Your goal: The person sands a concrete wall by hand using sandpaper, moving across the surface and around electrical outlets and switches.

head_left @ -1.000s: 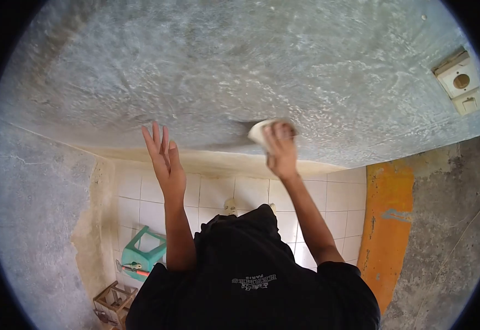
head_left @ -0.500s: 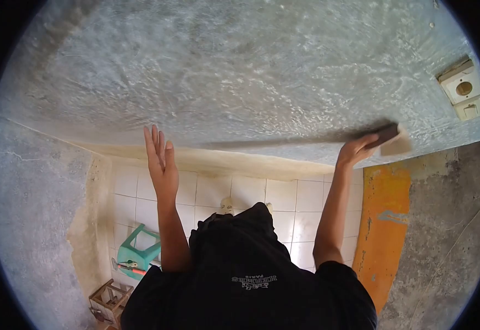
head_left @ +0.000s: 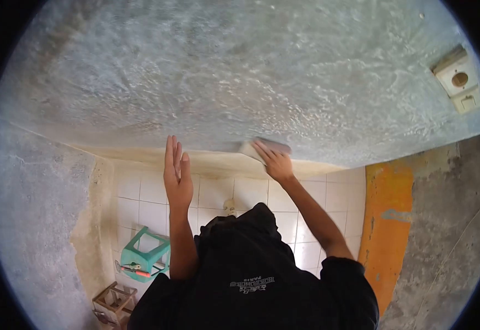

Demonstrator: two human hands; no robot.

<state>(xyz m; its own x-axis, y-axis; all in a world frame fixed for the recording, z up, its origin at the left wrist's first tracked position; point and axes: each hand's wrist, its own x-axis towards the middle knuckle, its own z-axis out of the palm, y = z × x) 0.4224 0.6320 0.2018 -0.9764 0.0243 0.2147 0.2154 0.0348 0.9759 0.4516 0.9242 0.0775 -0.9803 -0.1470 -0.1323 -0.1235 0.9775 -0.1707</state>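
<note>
Right hand [head_left: 275,161] pressed a pad [head_left: 262,147] flat against the wall [head_left: 223,71], near its lower edge; left hand [head_left: 177,176] open, empty.

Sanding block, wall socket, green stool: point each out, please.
sanding block [head_left: 249,148], head view, its pale end left of the fingers
wall socket [head_left: 459,80], head view, round opening
green stool [head_left: 146,256], head view, its seat

Floor [head_left: 317,192]: we see white square tiles with dark grout lines, far below us past the black shirt.
Stool [head_left: 146,256]: we note a teal plastic stool standing on the tiles at lower left, close to the rough wall.
Tool [head_left: 136,270]: we make out a small orange-handled tool lying just beside the stool's foot; its kind we cannot tell.
Crate [head_left: 112,303]: we log an open wooden crate on the floor, near the stool, at the frame's bottom edge.
</note>
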